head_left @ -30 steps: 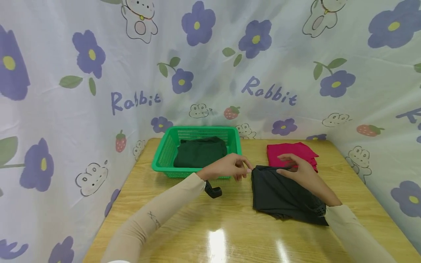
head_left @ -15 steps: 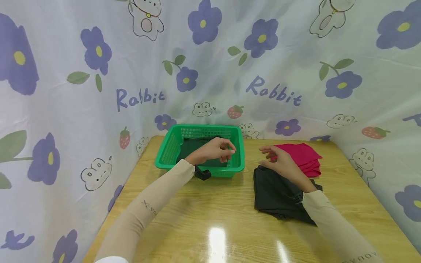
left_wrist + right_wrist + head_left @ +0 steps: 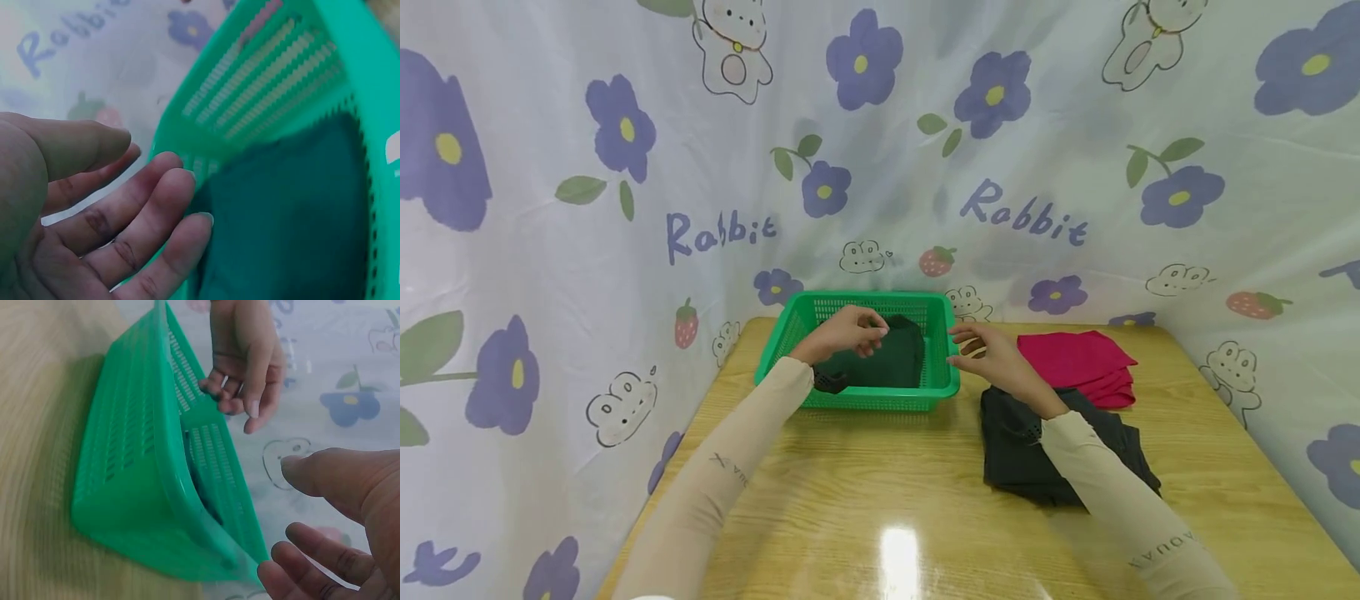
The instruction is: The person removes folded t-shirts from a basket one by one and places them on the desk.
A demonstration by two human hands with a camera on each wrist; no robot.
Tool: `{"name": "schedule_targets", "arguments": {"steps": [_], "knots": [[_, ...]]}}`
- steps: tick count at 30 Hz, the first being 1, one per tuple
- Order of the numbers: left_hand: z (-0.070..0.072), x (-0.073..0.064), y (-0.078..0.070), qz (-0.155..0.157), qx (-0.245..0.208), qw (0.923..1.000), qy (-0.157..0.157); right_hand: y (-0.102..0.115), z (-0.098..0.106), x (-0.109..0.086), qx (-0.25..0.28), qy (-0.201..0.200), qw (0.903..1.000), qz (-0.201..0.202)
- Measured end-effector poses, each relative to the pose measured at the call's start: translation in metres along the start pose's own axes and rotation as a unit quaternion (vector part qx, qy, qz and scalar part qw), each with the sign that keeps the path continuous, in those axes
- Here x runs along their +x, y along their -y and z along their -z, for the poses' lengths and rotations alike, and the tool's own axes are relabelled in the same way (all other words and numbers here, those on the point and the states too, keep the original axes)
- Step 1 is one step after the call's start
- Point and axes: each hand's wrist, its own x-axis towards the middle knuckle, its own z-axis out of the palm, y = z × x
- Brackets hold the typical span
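My left hand [image 3: 841, 333] hovers over the green plastic basket [image 3: 857, 398], fingers loosely bent and holding nothing. Beneath it a dark folded cloth [image 3: 891, 360] lies in the basket; the left wrist view shows more of this cloth [image 3: 294, 219], with the fingers beside it. By the basket's right rim is my right hand [image 3: 996, 360], its thumb and fingers spread apart with nothing between them. In the right wrist view both the right hand [image 3: 347, 481] and the left hand [image 3: 250, 356] are seen. A black folded garment [image 3: 1018, 467] lies partly hidden under my right forearm.
Behind the black garment sits a stack of red folded cloth [image 3: 1078, 358]. Everything stands on a wooden table [image 3: 850, 500]. A printed curtain [image 3: 880, 208] hangs close along the back and both sides.
Both hands have left the black garment and moved leftward, the left one over the basket and the right one up to its right rim. The black garment stays on the table.
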Motion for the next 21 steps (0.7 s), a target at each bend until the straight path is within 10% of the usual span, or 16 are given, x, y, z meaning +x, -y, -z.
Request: {"name": "schedule_targets", "arguments": {"steps": [21], "knots": [[0.054, -0.015, 0.035, 0.097, 0.05, 0.9923, -0.059, 0.002, -0.058, 0.049, 0.001, 0.044, 0.9981, -0.042]]}}
